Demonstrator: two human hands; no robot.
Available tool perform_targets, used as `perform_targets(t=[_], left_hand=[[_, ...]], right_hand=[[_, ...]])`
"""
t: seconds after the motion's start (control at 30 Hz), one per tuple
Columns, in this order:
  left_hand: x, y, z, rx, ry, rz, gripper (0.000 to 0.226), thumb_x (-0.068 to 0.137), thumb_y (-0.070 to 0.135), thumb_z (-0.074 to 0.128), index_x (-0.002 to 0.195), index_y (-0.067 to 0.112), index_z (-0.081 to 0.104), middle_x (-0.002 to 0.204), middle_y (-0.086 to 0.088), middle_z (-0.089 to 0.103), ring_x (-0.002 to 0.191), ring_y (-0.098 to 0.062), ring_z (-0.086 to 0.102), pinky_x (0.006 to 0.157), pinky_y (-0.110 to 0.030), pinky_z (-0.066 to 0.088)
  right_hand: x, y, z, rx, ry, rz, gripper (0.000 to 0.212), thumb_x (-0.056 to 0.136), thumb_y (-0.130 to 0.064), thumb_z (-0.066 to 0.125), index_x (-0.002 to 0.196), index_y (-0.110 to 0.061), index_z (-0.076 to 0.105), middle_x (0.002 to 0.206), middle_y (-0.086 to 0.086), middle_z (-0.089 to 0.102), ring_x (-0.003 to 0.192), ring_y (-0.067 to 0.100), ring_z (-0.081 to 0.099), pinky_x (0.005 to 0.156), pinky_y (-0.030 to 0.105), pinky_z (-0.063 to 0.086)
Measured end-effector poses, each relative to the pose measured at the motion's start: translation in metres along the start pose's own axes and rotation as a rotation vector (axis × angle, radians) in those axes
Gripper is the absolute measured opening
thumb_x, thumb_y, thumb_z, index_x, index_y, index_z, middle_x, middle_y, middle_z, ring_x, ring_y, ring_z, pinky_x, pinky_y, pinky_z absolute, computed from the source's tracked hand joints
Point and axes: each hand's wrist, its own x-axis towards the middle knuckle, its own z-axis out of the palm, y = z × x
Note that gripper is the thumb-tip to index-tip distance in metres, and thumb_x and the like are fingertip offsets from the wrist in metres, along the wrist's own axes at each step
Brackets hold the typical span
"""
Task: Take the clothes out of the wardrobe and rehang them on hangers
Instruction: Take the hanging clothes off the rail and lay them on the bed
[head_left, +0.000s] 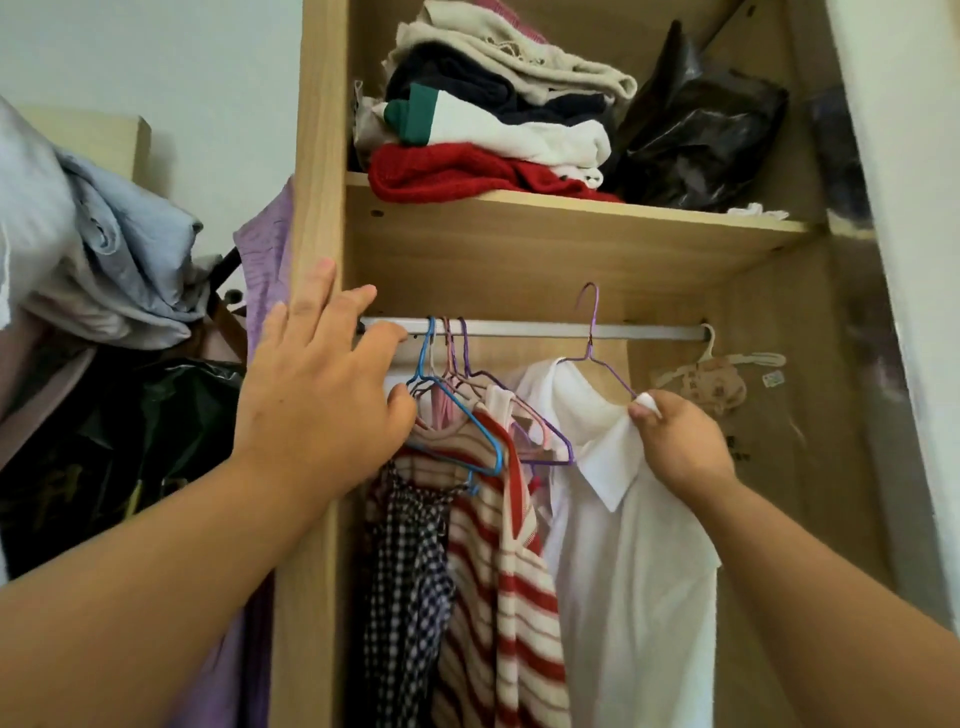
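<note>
Hands up at the wardrobe rail (545, 329).
The left hand (322, 395) is spread wide by the bunched hangers (457, 410) — the right hand (680, 447) pinches the white shirt (623, 571) at the shoulder, on its purple hanger (592, 343).

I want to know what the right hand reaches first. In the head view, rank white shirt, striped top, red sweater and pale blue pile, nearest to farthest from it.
1. white shirt: pinched at its shoulder by the right hand.
2. striped top: hanging just left of the shirt.
3. red sweater: up-left on the shelf.
4. pale blue pile: outside the wardrobe, far left.
</note>
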Motion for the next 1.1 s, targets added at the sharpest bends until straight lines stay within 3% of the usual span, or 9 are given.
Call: perform_targets(t=[0.2, 0.37, 0.5, 0.6, 0.67, 0.73, 0.87, 0.97, 1.1], left_hand=[[-0.032, 0.049, 0.001, -0.260, -0.077, 0.087, 0.051, 0.067, 0.038, 0.054, 0.115, 0.021, 0.062, 0.140, -0.012, 0.046, 0.140, -0.033, 0.028, 0.107, -0.052, 0.028], [-0.066, 0.135, 0.018, -0.618, -0.233, 0.183, 0.048, 0.071, 0.031, 0.058, 0.118, 0.019, 0.062, 0.145, -0.014, 0.042, 0.141, -0.033, 0.027, 0.111, -0.044, 0.029], [-0.099, 0.189, 0.037, -0.883, -0.518, 0.190, 0.058, 0.093, 0.024, 0.046, 0.148, 0.020, 0.028, 0.158, -0.005, 0.016, 0.147, -0.021, 0.011, 0.119, -0.034, 0.014], [-0.131, 0.213, 0.050, -1.018, -0.704, 0.254, 0.059, 0.099, 0.027, 0.040, 0.151, 0.018, 0.015, 0.158, -0.004, 0.017, 0.145, -0.020, 0.018, 0.115, -0.038, 0.022], [-0.156, 0.222, 0.058, -1.072, -0.765, 0.283, 0.047, 0.099, 0.029, 0.040, 0.144, 0.024, 0.028, 0.149, -0.005, 0.036, 0.134, -0.027, 0.038, 0.104, -0.044, 0.037], [-0.182, 0.228, 0.056, -1.151, -0.763, 0.323, 0.024, 0.097, 0.030, 0.042, 0.120, 0.025, 0.045, 0.123, -0.007, 0.056, 0.109, -0.034, 0.055, 0.085, -0.043, 0.046], [-0.226, 0.229, 0.039, -1.309, -0.739, 0.375, 0.017, 0.097, 0.030, 0.043, 0.092, 0.016, 0.049, 0.098, -0.012, 0.060, 0.087, -0.038, 0.058, 0.070, -0.043, 0.047], [-0.256, 0.230, 0.015, -1.496, -0.685, 0.413, 0.015, 0.095, 0.023, 0.049, 0.089, 0.011, 0.053, 0.094, -0.016, 0.060, 0.084, -0.039, 0.057, 0.066, -0.041, 0.044], [-0.298, 0.238, -0.028, -1.648, -0.692, 0.621, 0.029, 0.085, 0.045, 0.037, 0.086, 0.019, 0.050, 0.085, -0.016, 0.061, 0.079, -0.041, 0.059, 0.064, -0.047, 0.049]], right_hand=[[-0.084, 0.039, -0.069, -0.040, -0.070, 0.028, 0.024, 0.097, -0.032, 0.045, 0.100, -0.019, 0.065, 0.095, 0.001, 0.065, 0.090, 0.024, 0.058, 0.076, 0.031, 0.041], [-0.161, 0.038, -0.136, -0.116, -0.117, 0.060, 0.019, 0.094, -0.028, 0.052, 0.078, -0.034, 0.059, 0.075, -0.016, 0.061, 0.073, 0.002, 0.057, 0.063, 0.003, 0.037], [-0.232, 0.024, -0.175, -0.134, -0.150, 0.185, 0.018, 0.093, -0.022, 0.056, 0.085, -0.036, 0.064, 0.080, -0.026, 0.065, 0.080, -0.012, 0.057, 0.066, 0.002, 0.038], [-0.287, 0.009, -0.190, -0.174, -0.130, 0.314, 0.018, 0.091, -0.025, 0.059, 0.084, -0.040, 0.065, 0.085, -0.026, 0.065, 0.081, -0.007, 0.059, 0.067, 0.007, 0.041], [-0.320, -0.006, -0.195, -0.198, -0.087, 0.402, 0.019, 0.090, -0.023, 0.060, 0.083, -0.039, 0.066, 0.086, -0.025, 0.066, 0.080, -0.008, 0.059, 0.067, 0.004, 0.041], [-0.352, -0.025, -0.196, -0.231, -0.046, 0.489, 0.021, 0.090, -0.021, 0.060, 0.081, -0.038, 0.067, 0.082, -0.023, 0.068, 0.075, -0.010, 0.060, 0.065, 0.003, 0.041], [-0.418, -0.063, -0.184, -0.387, -0.004, 0.683, 0.016, 0.092, -0.028, 0.057, 0.094, -0.042, 0.063, 0.079, -0.021, 0.064, 0.074, -0.008, 0.058, 0.062, 0.006, 0.040], [-0.467, -0.087, -0.176, -0.582, 0.076, 0.883, 0.028, 0.093, -0.038, 0.053, 0.121, -0.037, 0.054, 0.096, -0.005, 0.061, 0.090, 0.015, 0.058, 0.075, 0.025, 0.043], [-0.548, -0.139, -0.170, -0.709, 0.064, 1.116, 0.009, 0.094, -0.034, 0.051, 0.092, -0.028, 0.057, 0.087, 0.001, 0.061, 0.086, 0.026, 0.056, 0.065, 0.030, 0.038]])
